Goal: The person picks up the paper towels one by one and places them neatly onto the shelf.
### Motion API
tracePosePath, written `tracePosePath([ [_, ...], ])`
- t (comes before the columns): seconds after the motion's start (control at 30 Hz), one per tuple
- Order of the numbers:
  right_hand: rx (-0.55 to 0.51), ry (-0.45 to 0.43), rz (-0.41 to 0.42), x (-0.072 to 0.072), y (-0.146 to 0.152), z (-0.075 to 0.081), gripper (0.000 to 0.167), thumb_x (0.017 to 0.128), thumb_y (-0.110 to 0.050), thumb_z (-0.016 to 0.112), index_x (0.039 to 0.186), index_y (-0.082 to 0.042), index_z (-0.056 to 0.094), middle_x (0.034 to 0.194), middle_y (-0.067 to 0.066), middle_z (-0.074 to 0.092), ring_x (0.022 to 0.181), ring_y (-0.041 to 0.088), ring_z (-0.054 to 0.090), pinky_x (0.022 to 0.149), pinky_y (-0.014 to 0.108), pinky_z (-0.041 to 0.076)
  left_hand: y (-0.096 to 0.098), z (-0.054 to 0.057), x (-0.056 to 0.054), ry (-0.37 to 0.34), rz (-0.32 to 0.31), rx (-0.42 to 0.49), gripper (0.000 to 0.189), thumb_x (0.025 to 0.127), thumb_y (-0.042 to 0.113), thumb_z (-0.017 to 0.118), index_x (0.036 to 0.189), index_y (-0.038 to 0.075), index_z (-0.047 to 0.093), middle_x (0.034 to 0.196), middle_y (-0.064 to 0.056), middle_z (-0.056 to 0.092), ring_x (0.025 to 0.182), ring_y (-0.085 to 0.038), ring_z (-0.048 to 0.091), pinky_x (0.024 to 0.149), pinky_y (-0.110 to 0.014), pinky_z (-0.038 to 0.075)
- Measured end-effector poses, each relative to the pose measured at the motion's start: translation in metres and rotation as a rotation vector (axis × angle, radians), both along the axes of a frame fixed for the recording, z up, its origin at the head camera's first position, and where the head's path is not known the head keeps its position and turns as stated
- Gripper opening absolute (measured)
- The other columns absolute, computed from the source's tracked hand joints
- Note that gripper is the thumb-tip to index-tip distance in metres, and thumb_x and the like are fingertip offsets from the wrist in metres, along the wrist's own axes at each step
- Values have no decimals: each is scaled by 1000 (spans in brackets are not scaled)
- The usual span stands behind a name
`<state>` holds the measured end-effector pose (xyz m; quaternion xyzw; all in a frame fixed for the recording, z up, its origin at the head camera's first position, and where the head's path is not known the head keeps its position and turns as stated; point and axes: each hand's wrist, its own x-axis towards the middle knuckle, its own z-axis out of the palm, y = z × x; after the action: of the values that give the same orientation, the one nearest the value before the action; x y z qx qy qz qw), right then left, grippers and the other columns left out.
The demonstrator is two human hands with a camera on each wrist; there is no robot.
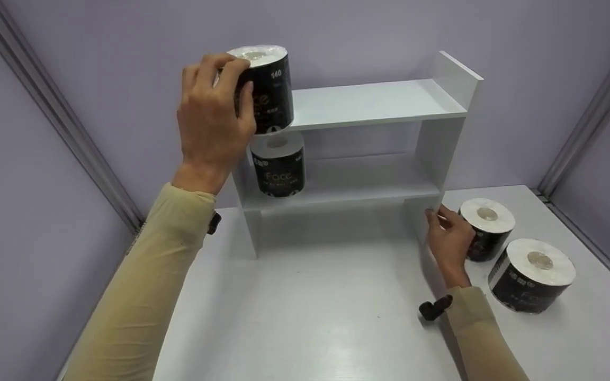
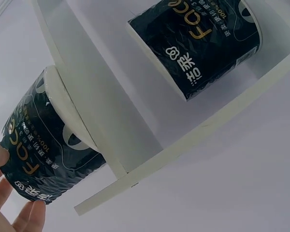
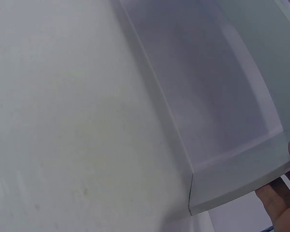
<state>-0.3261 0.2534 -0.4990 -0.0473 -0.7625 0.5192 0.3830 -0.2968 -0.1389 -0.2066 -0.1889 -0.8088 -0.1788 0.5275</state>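
Observation:
My left hand (image 1: 212, 114) grips a toilet paper roll (image 1: 270, 100) in a black printed wrapper, upright at the left end of the white shelf unit's top board (image 1: 368, 103). In the left wrist view the held roll (image 2: 48, 140) has its base close against that board; I cannot tell whether it bears its weight. A second black-wrapped roll (image 1: 281, 174) stands on the middle board below, at the left. My right hand (image 1: 449, 238) pinches the front edge of the unit's right side panel (image 3: 241, 179), with thumb inside and fingers outside.
Right of the shelf unit, two more rolls stand on the white table (image 1: 305, 317): one roll (image 1: 487, 246) just beside my right hand, another roll (image 1: 527, 291) nearer the front. A short upright end piece (image 1: 456, 79) rises at the top board's right. Pale walls enclose the table.

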Motion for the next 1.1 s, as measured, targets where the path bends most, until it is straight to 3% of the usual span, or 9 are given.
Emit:
tracePosePath([
  [0.53,5,8,-14,-1,1,-1,24,97,-2,76,120,5,78,112,24,78,87,-21,60,81,1,49,3,-3,-1,-1,-8,23,23,108,19,62,125,6,72,126,-15,68,115,-38,59,96,-49,60],
  [1.1,-2,-22,-12,-1,-1,1,24,99,-3,73,121,5,78,113,24,78,85,-19,60,78,1,50,3,-3,-11,4,-8,30,24,108,18,60,125,5,72,125,-16,68,113,-40,59,102,-48,54],
])
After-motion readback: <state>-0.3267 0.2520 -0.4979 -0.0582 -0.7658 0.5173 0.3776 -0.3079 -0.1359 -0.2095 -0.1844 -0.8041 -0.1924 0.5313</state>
